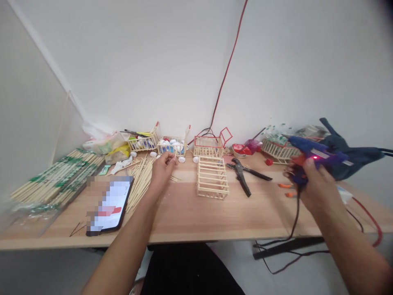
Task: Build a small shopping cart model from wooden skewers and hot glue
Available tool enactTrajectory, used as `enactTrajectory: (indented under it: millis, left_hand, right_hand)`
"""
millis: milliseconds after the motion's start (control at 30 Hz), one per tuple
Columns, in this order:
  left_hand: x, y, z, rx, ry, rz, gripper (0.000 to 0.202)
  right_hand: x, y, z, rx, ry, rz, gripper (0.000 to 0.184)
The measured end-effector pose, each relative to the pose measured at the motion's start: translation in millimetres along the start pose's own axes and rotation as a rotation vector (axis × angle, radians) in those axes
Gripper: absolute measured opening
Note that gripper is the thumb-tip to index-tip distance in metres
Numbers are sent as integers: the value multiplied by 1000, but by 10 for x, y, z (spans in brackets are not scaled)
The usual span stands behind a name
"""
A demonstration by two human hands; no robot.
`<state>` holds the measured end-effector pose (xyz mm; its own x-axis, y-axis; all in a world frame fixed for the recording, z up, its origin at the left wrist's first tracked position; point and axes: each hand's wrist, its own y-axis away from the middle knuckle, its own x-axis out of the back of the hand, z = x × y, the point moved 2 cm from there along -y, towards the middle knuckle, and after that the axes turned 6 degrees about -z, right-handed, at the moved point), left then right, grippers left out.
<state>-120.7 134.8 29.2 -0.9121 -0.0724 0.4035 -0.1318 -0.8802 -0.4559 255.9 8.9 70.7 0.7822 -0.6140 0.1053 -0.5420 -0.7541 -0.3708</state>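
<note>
My right hand (319, 184) is wrapped round a blue hot glue gun (330, 157) with a lit red light, raised over the right side of the table. My left hand (162, 169) is closed in a pinch beside the pile of loose wooden sticks (140, 180); what its fingertips hold is too small to make out. Between the hands lies a small stick-built frame (212, 178) with several crossbars. Just behind it stands a small stick cart (208, 146) with a red-painted rim and handle. A white round wheel (181, 159) rests near my left fingertips.
Black-handled cutters (242, 176) lie right of the frame. A phone (112, 205) and bagged sticks (61, 176) are on the left. Filled stick carts (143, 143) and a bowl of red paint (241, 150) line the wall. The glue gun's cord (297, 213) hangs over the table's front edge.
</note>
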Motion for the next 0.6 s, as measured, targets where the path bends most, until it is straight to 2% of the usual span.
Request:
enactTrajectory:
  millis: [67, 100, 200, 267, 367, 500, 600]
  left_hand:
    - [2, 9, 20, -11, 18, -9, 14]
    - [3, 11, 26, -12, 33, -17, 14]
    - [-4, 14, 31, -6, 98, -63, 17]
    - [-20, 20, 36, 7, 165, -110, 20]
    - [-54, 38, 59, 38, 254, -174, 24]
    - [-94, 63, 97, 54, 279, -203, 26]
    - [-105, 77, 121, 91, 321, -202, 29]
  right_hand:
    - [-424, -74, -67, -79, -333, -141, 36]
    - [-632, -90, -98, -91, -405, -235, 38]
    - [-1131, -33, -173, 25, -385, -436, 38]
    - [-1342, 68, -190, 131, -330, -563, 35]
    - [-1475, 209, -147, 170, -283, -689, 35]
    - [-1436, 273, -47, 112, -180, -689, 39]
    - [-1387, 278, 7, 129, -40, -705, 42]
